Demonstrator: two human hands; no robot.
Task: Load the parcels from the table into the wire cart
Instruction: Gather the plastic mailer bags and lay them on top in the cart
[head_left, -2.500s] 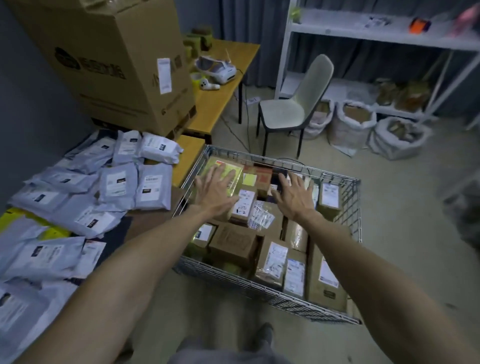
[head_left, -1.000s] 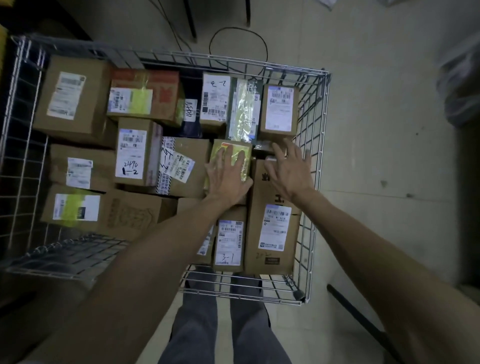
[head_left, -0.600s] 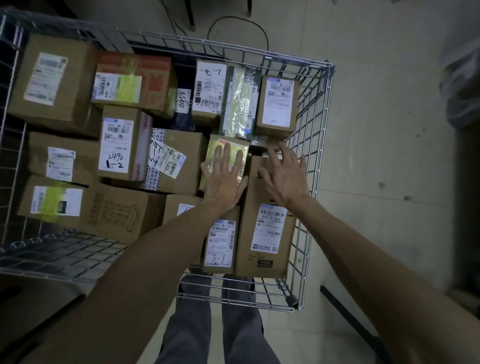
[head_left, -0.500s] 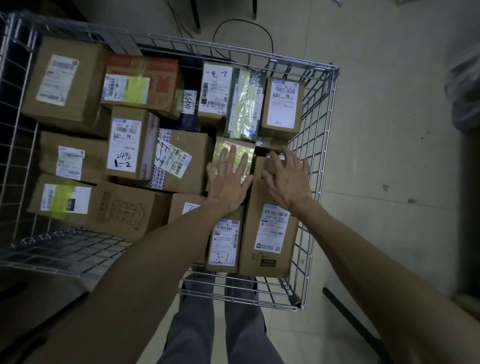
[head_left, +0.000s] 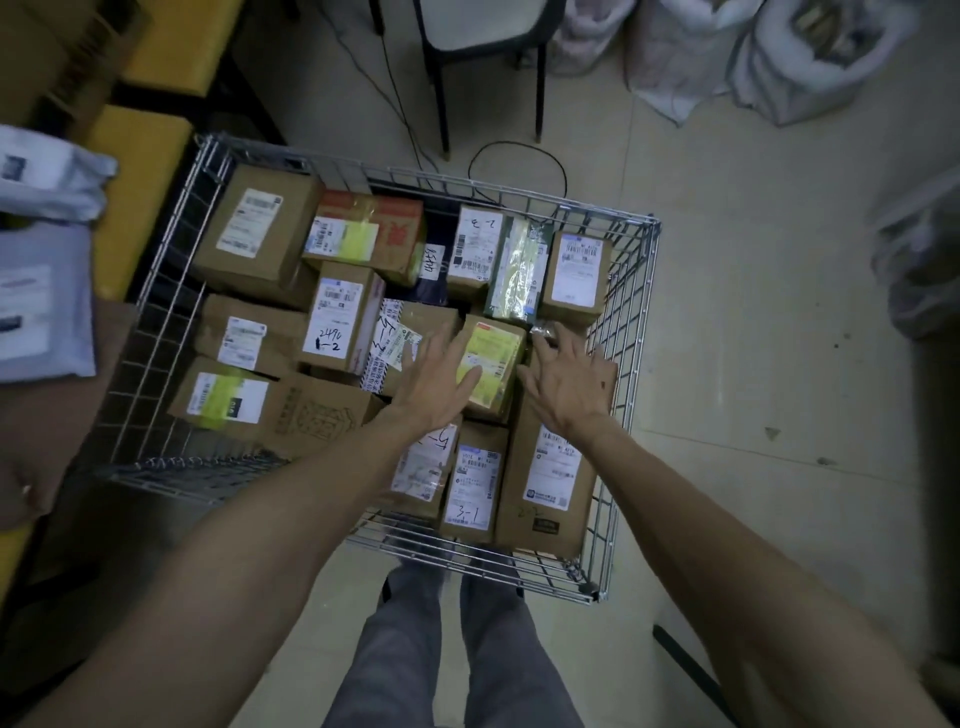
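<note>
Reaching down into the wire cart (head_left: 621, 312) with both arms bare. Holding the left hand (head_left: 431, 387) flat, fingers (head_left: 436, 348) straight and fanned, gripping nothing, thumb laid across the yellow-labelled parcel (head_left: 496, 353). Spreading the right hand (head_left: 569, 387) just beside it, fingers (head_left: 566, 348) loosely bent, also gripping nothing, over the far end of a tall brown box (head_left: 550, 483). Cannot tell whether either palm presses down or only hovers. Packed tight beneath and around the fingertips: cardboard parcels (head_left: 254, 244) filling the cart, among them a box marked "3-1" (head_left: 470, 486) back toward the wrists and a box marked "2490" (head_left: 337, 325) left of the left fingers. Lying well to the left of the left hand, outside the cart: grey mailer bags (head_left: 44, 306) on the yellow table (head_left: 140, 171). Standing beyond the fingertips, past the cart's far rim: a chair (head_left: 483, 31) and white sacks (head_left: 810, 57).
</note>
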